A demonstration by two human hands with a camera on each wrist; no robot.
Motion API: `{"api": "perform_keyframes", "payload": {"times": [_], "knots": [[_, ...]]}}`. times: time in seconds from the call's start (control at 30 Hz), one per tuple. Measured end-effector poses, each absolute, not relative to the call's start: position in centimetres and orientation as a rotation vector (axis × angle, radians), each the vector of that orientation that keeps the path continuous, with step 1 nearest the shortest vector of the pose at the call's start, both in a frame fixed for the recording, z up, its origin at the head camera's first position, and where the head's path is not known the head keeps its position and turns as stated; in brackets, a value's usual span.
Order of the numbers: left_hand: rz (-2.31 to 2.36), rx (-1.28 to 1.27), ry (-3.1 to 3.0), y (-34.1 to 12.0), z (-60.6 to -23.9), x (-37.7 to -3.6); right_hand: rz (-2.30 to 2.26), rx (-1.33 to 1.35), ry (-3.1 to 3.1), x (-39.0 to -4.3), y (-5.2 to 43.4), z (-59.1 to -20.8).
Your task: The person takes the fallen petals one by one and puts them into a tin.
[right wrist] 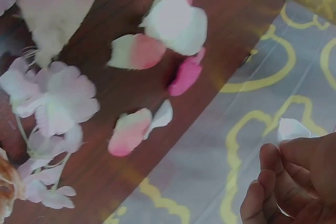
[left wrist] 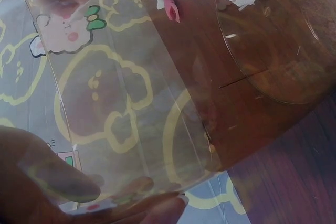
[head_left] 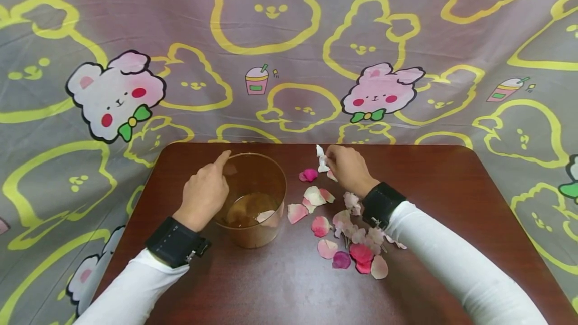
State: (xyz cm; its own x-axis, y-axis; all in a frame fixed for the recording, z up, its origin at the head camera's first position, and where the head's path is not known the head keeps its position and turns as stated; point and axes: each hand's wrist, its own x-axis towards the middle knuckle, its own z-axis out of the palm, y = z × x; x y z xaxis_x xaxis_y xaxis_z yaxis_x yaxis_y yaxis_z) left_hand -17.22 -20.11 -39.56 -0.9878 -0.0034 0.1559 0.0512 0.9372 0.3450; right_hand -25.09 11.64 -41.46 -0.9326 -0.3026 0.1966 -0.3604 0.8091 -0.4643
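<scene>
My left hand (head_left: 205, 192) grips the left side of a clear amber plastic bucket (head_left: 244, 237) that stands on the table, thumb and fingers on either side of its wall in the left wrist view. A pale petal (head_left: 265, 215) lies at the bottom of the bucket. Near the table's back edge, my right hand (head_left: 349, 167) pinches a white petal (right wrist: 294, 129) between thumb and fingertips. Below that hand, a magenta petal (head_left: 309, 175) and a white petal (head_left: 313, 195) lie on the table, among several pink ones.
The brown table (head_left: 271, 290) has rounded back corners. Pale pink blossoms on stems (head_left: 352, 227) lie under the right forearm, with red petals (head_left: 361, 254) and a purple petal (head_left: 341, 260) close by. A cartoon-printed curtain (head_left: 289, 69) hangs behind the table.
</scene>
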Motion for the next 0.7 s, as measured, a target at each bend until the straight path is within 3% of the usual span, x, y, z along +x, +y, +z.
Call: {"api": "perform_keyframes", "payload": {"times": [0.7], "knots": [[-0.528, -0.044, -2.919, -20.2, -39.6, -17.2, 0.823, 0.724, -2.773, -22.4, 8.8, -38.2]]}}
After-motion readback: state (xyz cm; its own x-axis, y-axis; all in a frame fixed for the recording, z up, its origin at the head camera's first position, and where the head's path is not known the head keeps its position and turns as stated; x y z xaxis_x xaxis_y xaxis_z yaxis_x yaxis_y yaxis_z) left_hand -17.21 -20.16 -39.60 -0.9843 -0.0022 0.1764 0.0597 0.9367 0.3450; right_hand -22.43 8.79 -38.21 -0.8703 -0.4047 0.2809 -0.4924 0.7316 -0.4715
